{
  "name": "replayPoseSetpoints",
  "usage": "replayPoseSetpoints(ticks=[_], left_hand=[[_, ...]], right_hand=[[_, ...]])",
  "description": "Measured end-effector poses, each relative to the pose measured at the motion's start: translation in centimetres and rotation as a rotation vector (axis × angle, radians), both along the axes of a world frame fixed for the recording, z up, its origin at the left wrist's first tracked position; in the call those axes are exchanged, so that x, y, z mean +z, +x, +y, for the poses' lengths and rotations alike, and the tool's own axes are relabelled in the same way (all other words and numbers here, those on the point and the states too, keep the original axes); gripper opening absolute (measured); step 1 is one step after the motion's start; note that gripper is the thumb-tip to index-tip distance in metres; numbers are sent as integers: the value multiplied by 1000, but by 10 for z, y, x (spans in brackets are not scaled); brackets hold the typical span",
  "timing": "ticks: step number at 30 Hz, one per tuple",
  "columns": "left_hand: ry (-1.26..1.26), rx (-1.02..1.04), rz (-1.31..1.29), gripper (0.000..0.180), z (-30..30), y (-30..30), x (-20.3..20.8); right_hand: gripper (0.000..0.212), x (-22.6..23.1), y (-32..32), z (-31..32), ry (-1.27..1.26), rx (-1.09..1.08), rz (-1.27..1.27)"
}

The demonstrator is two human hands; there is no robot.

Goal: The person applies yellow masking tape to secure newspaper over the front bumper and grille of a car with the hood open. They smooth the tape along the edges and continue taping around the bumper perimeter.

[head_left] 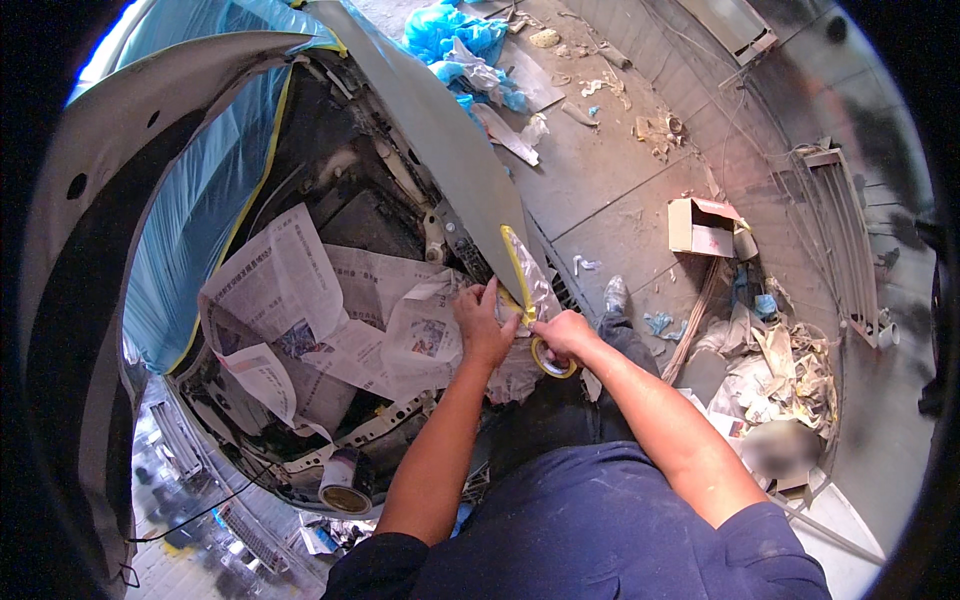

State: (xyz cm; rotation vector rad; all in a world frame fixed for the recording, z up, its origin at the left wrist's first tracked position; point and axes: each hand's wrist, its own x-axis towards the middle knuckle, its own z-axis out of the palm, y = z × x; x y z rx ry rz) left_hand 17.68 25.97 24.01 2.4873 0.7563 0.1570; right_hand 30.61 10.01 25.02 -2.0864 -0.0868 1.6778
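My right hand [565,337] is closed on a roll of yellow masking tape [541,368], which hangs below its fingers. Close beside it, my left hand [482,327] rests at the car's front edge, index finger stretched upward and thumb apart, touching the yellow taped edge. A strip of yellow tape [517,262] runs along a silvery masking sheet [541,288] at the corner of the grey fender [455,150]. Crumpled newspaper [375,345] covers much of the open engine bay, right up to my left hand. What lies under my left fingers is hidden.
The raised hood [100,165] and blue plastic film [195,200] stand to the left. A can [346,484] sits by the front edge. On the right floor are a cardboard box [695,228] and a heap of scrap paper [785,375]. Blue plastic [440,35] lies farther off.
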Motion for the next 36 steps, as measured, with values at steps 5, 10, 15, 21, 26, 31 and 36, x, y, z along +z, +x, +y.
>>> replayPoseSetpoints(ticks=[5, 10, 15, 21, 26, 31, 36], left_hand=[[-50, 13, 57, 89, -2, 3, 7], [-42, 9, 96, 94, -3, 8, 12], [-37, -14, 136, 102, -4, 10, 18], [3, -32, 209, 109, -11, 12, 24], [-20, 26, 238, 109, -17, 15, 19], [15, 6, 213, 110, -17, 16, 12], [19, 14, 224, 109, -20, 16, 13]], right_hand=[[56, 0, -1, 0, 15, -56, 16], [55, -4, -2, 2, -27, -14, 4], [51, -8, -5, 0, -22, -73, 34], [44, 0, -2, 3, 0, -110, 73], [39, 7, -4, 0, 47, -361, 242], [34, -1, -17, 0, -12, -628, 428], [31, 8, -76, 3, 88, -583, 653]])
